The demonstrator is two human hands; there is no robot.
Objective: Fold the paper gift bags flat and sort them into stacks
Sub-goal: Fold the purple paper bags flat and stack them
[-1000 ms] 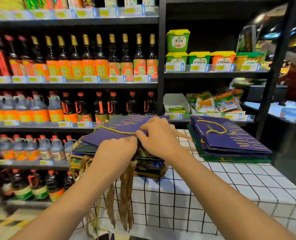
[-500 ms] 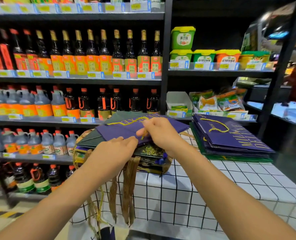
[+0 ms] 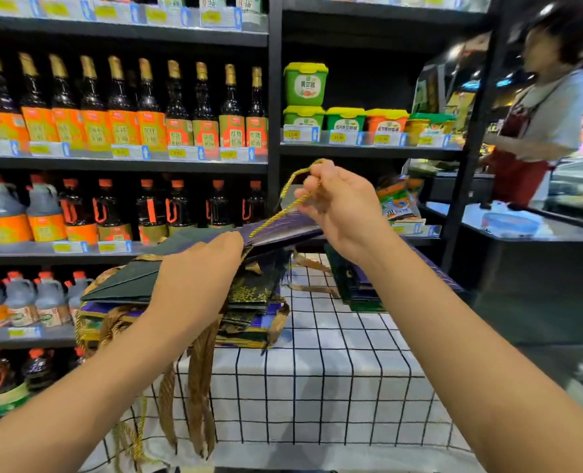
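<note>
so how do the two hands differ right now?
The right hand is raised and pinches the gold cord handle; the left hand sits lower, at the purple bag's edge atop the pile. Right fingers curl; left fingertips are hidden. Both work the same bag.

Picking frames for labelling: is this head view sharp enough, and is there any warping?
Head view: hands, the purple bag and its gold cord are fairly sharp; the person at far right is smeared by motion blur; shelf lines bow from wide-angle distortion; lighting is even, with little glare.
</note>
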